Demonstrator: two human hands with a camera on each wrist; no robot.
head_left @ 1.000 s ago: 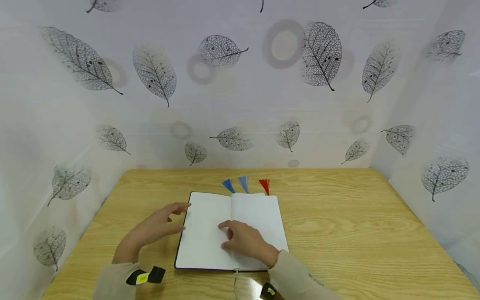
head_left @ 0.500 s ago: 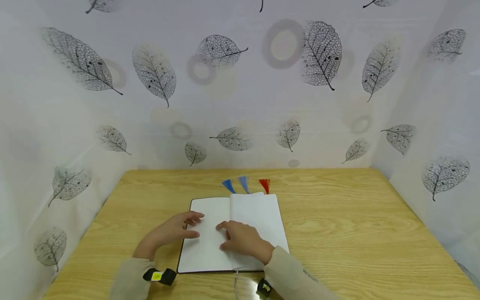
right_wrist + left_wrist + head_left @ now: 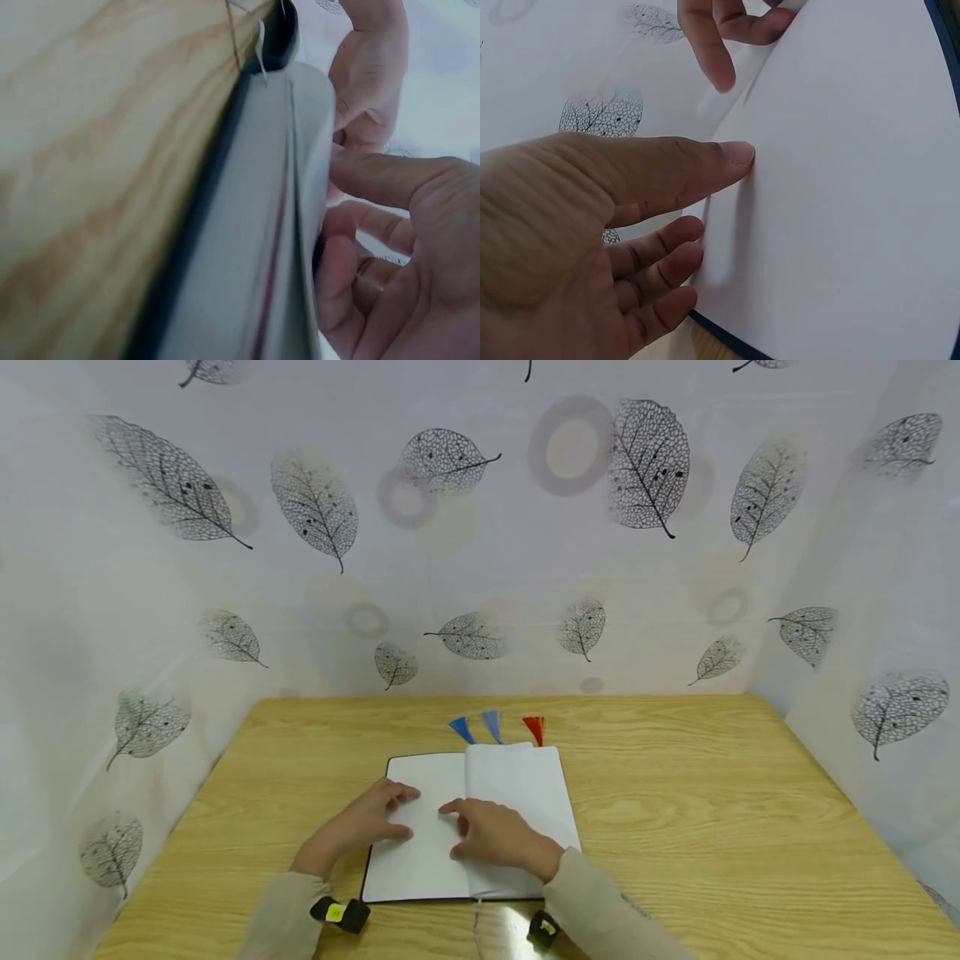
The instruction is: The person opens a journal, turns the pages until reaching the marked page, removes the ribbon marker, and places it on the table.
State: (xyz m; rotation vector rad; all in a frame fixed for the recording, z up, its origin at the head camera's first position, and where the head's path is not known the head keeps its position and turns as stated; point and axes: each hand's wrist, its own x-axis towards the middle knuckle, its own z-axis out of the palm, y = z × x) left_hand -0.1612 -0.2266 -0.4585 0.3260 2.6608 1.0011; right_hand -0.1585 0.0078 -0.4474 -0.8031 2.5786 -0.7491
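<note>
An open notebook (image 3: 517, 777) with blank white pages and a dark cover lies on the wooden table. My left hand (image 3: 360, 827) reaches over its left edge, thumb and fingertips on the left page. My right hand (image 3: 495, 835) lies across the middle fold, index finger extended onto the left page and the other fingers bent. In the left wrist view the left thumb (image 3: 731, 157) touches the page (image 3: 855, 187). The right wrist view shows the right hand (image 3: 420, 255) against the raised, curved page (image 3: 315, 105) above the thick page block (image 3: 225, 210); neither hand visibly pinches a page.
A blue tassel (image 3: 462, 728), a light blue tassel (image 3: 492, 725) and a red tassel (image 3: 535, 729) stick out past the notebook's top edge. A thin ribbon (image 3: 477, 931) hangs from its bottom. Leaf-printed sheeting (image 3: 465, 552) rises behind and beside the table (image 3: 690, 810).
My left hand has moved right, from the notebook's left edge onto the left page. The left side of the notebook has shifted slightly inward and its top edge lower. My right hand has stayed nearly in place.
</note>
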